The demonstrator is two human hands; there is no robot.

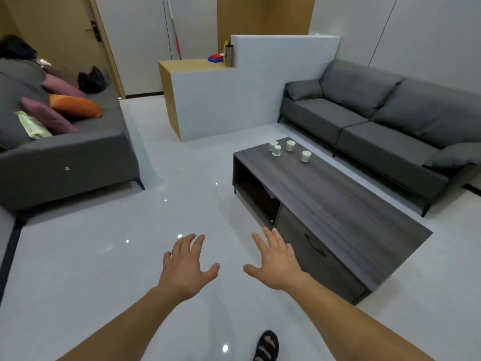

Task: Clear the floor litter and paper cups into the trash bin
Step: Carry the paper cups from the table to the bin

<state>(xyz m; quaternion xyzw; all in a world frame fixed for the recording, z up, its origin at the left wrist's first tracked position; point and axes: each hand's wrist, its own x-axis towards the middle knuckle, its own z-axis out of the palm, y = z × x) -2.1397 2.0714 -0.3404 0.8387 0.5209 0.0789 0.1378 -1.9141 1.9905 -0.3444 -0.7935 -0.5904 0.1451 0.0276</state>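
Several white paper cups (pixel 290 145) stand upright at the far end of a dark wooden coffee table (pixel 338 204). My left hand (pixel 186 267) and my right hand (pixel 277 259) are stretched out in front of me over the floor, palms down, fingers spread, holding nothing. Both hands are well short of the cups. My right hand hovers beside the table's near left corner. No trash bin is in view, and I see no litter on the glossy floor.
A grey sofa (pixel 390 131) runs behind the table on the right. Another grey sofa (pixel 65 157) with purple and orange cushions stands at left. A white and wood counter (pixel 208 100) is at the back centre. My sandalled foot (pixel 266 345) is at the bottom.
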